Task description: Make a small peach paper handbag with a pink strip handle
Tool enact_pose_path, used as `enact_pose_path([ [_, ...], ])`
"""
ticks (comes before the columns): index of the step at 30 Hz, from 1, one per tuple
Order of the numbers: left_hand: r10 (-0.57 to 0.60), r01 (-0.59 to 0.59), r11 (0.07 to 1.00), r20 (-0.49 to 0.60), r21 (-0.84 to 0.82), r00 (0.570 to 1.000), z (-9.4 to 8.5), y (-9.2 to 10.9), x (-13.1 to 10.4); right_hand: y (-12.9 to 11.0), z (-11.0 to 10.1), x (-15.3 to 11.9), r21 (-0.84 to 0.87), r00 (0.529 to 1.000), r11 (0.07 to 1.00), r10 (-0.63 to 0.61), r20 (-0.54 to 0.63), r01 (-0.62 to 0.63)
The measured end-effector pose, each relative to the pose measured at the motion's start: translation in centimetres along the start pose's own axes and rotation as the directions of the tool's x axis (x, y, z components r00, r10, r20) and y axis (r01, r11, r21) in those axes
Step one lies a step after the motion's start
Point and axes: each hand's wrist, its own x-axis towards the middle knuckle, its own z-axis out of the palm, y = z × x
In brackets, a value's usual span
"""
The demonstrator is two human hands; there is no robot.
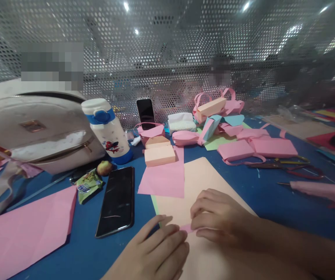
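Note:
A small pink paper strip (186, 228) lies across the peach paper (205, 179) at the lower middle. My left hand (158, 249) is at its left end, fingers bent and close together over it. From the right, my right hand (220, 217) holds the other end under curled fingers. The fingertips of both hands are partly hidden, as is most of the strip. Just beyond the hands, a folded peach paper box (159, 155) rests on a pink sheet (167, 179) that overlaps the peach paper.
Left are a black phone (116, 202), a snack packet (88, 186), a bottle (107, 132) and a white backpack (39, 128). Pink paper pieces (275, 147), scissors (295, 167) and a pink-handled tool (319, 188) lie right. A perforated metal screen (161, 50) stands behind.

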Motion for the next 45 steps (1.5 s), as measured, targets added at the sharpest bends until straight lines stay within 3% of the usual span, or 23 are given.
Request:
enact_pose_path([
  [7, 0.003, -0.002, 1.0, 0.034, -0.02, 0.999, -0.1, -0.1, 0.0, -0.2, -0.3, 0.0, -0.03, 0.999, 1.0, 0.004, 0.047, -0.003],
  [21, -0.006, 0.005, 1.0, -0.006, -0.009, 1.0, 0.2, -0.1, -0.3, -0.7, -0.7, 0.1, -0.035, 0.999, 0.999, -0.006, 0.051, 0.008],
  [31, 0.001, -0.001, 1.0, 0.002, 0.002, 1.0, 0.2, -0.1, -0.2, -0.9, -1.1, 0.0, 0.013, 1.0, 1.0, -0.023, -0.02, 0.023],
  [38, -0.005, 0.005, 1.0, 0.019, -0.013, 1.0, 0.0, -0.1, -0.2, -0.9, -1.1, 0.2, -0.017, 0.997, 1.0, -0.004, 0.072, 0.005],
  [45, -0.012, 0.012, 1.0, 0.011, -0.023, 1.0, 0.0, -0.1, -0.2, -0.8, -1.0, 0.2, 0.019, 0.996, 1.0, 0.016, 0.092, -0.018],
])
